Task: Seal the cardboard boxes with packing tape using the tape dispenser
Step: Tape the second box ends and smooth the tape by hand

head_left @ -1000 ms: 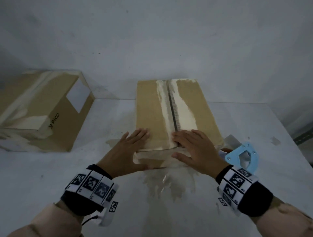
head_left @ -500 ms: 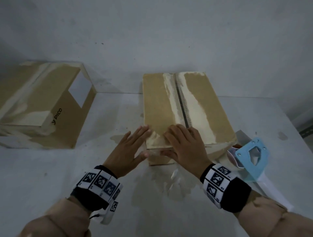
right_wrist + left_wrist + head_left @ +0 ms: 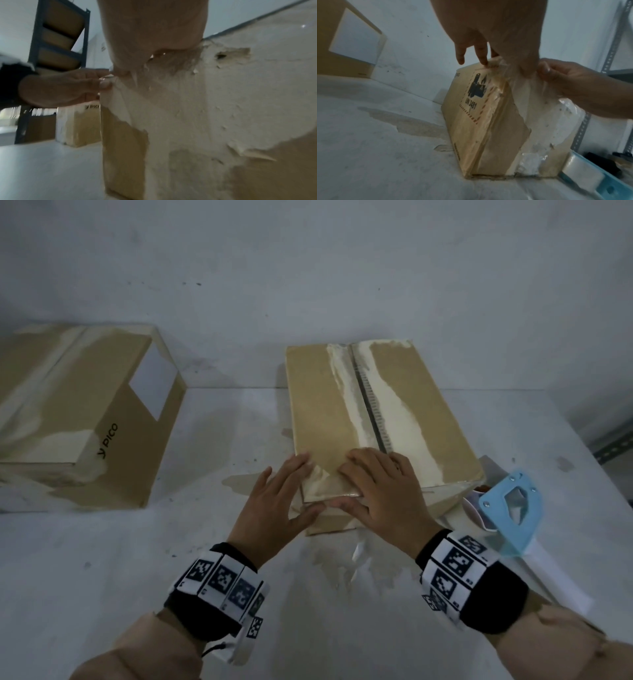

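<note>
left hand [image 3: 277, 505] flat, fingers straight on box [image 3: 376, 419] near edge | right hand [image 3: 380, 494] flat on tape | dispenser [image 3: 510, 505] on worktop [image 3: 102, 559]

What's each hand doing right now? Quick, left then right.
Left hand: open, fingers flat on the near end of the middle box.
Right hand: open, fingers pressing the tape at the box's near edge.
</note>
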Demonstrator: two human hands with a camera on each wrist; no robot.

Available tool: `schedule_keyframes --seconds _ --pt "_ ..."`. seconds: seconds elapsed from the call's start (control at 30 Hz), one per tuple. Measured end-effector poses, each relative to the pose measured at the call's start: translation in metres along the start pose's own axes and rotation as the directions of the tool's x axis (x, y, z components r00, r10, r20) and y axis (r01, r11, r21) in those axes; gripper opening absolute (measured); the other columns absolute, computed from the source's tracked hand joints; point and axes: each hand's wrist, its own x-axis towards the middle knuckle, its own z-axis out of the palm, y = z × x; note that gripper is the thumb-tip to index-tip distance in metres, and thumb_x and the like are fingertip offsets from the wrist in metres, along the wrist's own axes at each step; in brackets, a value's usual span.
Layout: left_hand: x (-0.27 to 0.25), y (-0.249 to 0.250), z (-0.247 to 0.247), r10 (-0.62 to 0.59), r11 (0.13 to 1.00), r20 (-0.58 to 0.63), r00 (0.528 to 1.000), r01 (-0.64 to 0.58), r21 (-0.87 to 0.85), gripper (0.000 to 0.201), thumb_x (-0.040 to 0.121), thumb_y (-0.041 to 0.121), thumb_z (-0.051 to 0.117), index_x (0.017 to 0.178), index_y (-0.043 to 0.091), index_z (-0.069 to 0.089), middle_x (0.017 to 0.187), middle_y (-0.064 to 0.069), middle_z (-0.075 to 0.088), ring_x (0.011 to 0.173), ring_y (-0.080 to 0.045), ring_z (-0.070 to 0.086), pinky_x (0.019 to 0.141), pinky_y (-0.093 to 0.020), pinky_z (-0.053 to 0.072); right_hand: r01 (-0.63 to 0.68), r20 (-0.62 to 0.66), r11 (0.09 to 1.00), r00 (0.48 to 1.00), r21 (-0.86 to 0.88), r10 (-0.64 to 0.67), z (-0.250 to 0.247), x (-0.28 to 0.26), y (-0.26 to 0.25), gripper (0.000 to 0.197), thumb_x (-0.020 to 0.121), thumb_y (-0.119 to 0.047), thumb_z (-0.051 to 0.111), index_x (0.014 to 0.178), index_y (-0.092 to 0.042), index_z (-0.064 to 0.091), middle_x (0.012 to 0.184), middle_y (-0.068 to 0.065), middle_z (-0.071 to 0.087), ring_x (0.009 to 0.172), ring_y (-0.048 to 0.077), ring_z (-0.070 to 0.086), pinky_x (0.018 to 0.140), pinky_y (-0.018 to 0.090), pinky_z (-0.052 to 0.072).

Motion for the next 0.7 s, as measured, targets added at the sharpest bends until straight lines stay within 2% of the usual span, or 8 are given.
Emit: schedule_keyframes --seconds 0.1,0.17,0.27,0.33,0.37,0.47,0.6,0.7 --pt "-0.003 -0.006 -0.012 0.062 0.997 0.127 0.990 -0.055 -0.059 0.072 0.080 0.056 0.044 0.140 0.025 0.017 0.151 0.004 0.022 0.135 -0.005 0.023 0.108 -0.042 0.024 -0.049 0.000 0.994 0.999 0.102 0.049 -0.005 0.001 -0.008 0.058 0.086 -0.063 0.034 0.096 -0.013 0.063 0.105 0.006 0.063 0.101 0.022 0.054 0.085 0.034 0.033" --pt "-0.003 -0.014 -0.022 0.110 0.993 0.236 0.966 -0.095 -0.073 0.072 0.082 0.053 0.039 0.143 0.030 0.007 0.154 0.008 0.012 0.138 -0.002 0.015 0.111 -0.039 0.018 -0.070 -0.001 0.991 0.998 0.114 0.070 -0.003 0.002 -0.015 0.065 0.084 -0.068 0.032 0.096 -0.011 0.061 0.105 0.008 0.062 0.100 0.024 0.055 0.086 0.036 0.032" --pt "0.004 -0.027 -0.033 0.192 0.977 0.270 0.944 -0.209 0.036 0.056 0.094 0.051 0.021 0.145 0.026 0.012 0.152 0.006 0.017 0.138 -0.006 0.015 0.110 -0.044 0.020 -0.080 -0.031 0.996 0.996 0.027 0.081 0.007 0.004 -0.021 0.064 0.076 -0.072 0.045 0.093 -0.011 0.060 0.104 0.008 0.064 0.097 0.026 0.059 0.083 0.040 0.036" --pt "0.010 -0.035 -0.033 0.241 0.947 0.297 0.924 -0.291 0.135 0.055 0.097 0.049 0.012 0.144 0.021 0.020 0.148 0.001 0.027 0.135 -0.013 0.023 0.103 -0.047 0.032 -0.069 -0.074 0.997 0.995 -0.019 0.068 0.012 0.004 -0.020 0.060 0.074 -0.070 0.051 0.092 -0.013 0.058 0.102 0.008 0.065 0.094 0.027 0.061 0.079 0.039 0.038" --pt "0.012 -0.039 -0.030 0.271 0.928 0.300 0.915 -0.331 0.172 0.056 0.097 0.050 0.012 0.144 0.022 0.021 0.146 -0.001 0.031 0.133 -0.016 0.027 0.101 -0.043 0.038 -0.059 -0.097 0.998 0.994 -0.027 0.056 0.014 0.003 -0.019 0.059 0.074 -0.069 0.052 0.093 -0.013 0.056 0.101 0.008 0.065 0.094 0.027 0.061 0.078 0.039 0.038" --pt "0.012 -0.044 -0.017 0.292 0.928 0.256 0.921 -0.338 0.159 0.060 0.094 0.056 0.017 0.146 0.026 0.018 0.144 -0.002 0.039 0.131 -0.019 0.032 0.104 -0.033 0.035 -0.050 -0.123 0.998 0.991 -0.034 0.045 0.016 0.002 -0.018 0.057 0.074 -0.068 0.052 0.093 -0.014 0.053 0.101 0.009 0.065 0.093 0.026 0.059 0.077 0.038 0.038" --pt "0.006 -0.038 -0.004 0.251 0.965 0.117 0.961 -0.258 0.047 0.059 0.093 0.055 0.029 0.137 0.016 0.033 0.143 -0.001 0.033 0.130 -0.018 0.036 0.102 -0.034 0.034 -0.034 -0.043 0.999 0.998 0.028 0.036 0.011 0.000 -0.015 0.054 0.068 -0.058 0.062 0.098 -0.013 0.053 0.106 0.009 0.063 0.097 0.026 0.058 0.081 0.039 0.038" --pt "0.005 -0.030 0.000 0.217 0.976 0.010 0.976 -0.217 -0.019 0.056 0.088 0.049 0.047 0.132 0.016 0.039 0.141 -0.002 0.040 0.127 -0.017 0.041 0.097 -0.035 0.041 -0.047 -0.001 0.985 0.999 0.166 0.048 0.001 0.000 -0.014 0.050 0.067 -0.049 0.058 0.098 -0.010 0.057 0.107 0.009 0.060 0.098 0.027 0.056 0.084 0.036 0.037"
